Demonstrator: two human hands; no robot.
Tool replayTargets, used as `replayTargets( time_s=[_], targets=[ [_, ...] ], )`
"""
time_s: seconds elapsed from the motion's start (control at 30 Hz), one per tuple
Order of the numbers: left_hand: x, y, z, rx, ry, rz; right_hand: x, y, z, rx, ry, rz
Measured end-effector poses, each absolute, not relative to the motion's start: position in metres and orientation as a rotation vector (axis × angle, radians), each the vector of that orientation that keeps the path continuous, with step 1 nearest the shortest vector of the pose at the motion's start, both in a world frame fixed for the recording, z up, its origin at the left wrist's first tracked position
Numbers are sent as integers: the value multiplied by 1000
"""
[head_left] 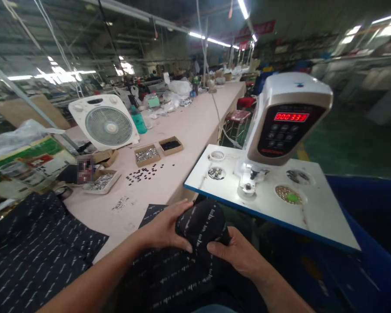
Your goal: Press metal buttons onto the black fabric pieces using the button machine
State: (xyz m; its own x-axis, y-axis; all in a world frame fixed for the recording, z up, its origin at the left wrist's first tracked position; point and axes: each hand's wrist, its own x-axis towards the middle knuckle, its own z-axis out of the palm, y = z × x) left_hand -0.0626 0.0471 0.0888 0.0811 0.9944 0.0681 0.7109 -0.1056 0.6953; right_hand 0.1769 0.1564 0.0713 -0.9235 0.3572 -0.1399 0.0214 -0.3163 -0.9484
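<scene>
Both my hands hold a bunched piece of dark fabric point(200, 224) with small white marks, low in the middle of the view. My left hand point(164, 226) grips it from the left with fingers wrapped over the bunch. My right hand point(237, 254) pinches it from the right and below. The cloth runs down over my lap. Just beyond stands a white press machine point(288, 115) with a red digit display, on a white plate point(316, 213) holding small round dishes of metal parts.
A long pale workbench point(198, 126) runs away on the left, carrying a white fan point(106, 124), shallow boxes of snaps point(146, 155), loose dark studs point(143, 174) and more dark fabric point(32, 248). A blue bin point(371, 243) sits at right. Stools stand further back.
</scene>
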Motion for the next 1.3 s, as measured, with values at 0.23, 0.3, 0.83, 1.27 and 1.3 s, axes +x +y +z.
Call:
replayTargets(
  time_s=[0.23,0.3,0.83,1.27,1.3],
  targets=[
    [-57,50,97,1614,1579,530,202,168,67,-928,-1714,1957],
    [-64,42,98,1591,1671,557,208,169,60,-1121,-1817,1654],
    [-86,29,124,1553,1680,558,102,150,113,-519,-2844,1053],
    [-118,40,96,1360,1309,414,93,166,114,-671,-2766,1393],
    [-120,40,94,1333,1278,437,93,167,113,-686,-2762,1424]
  ],
)
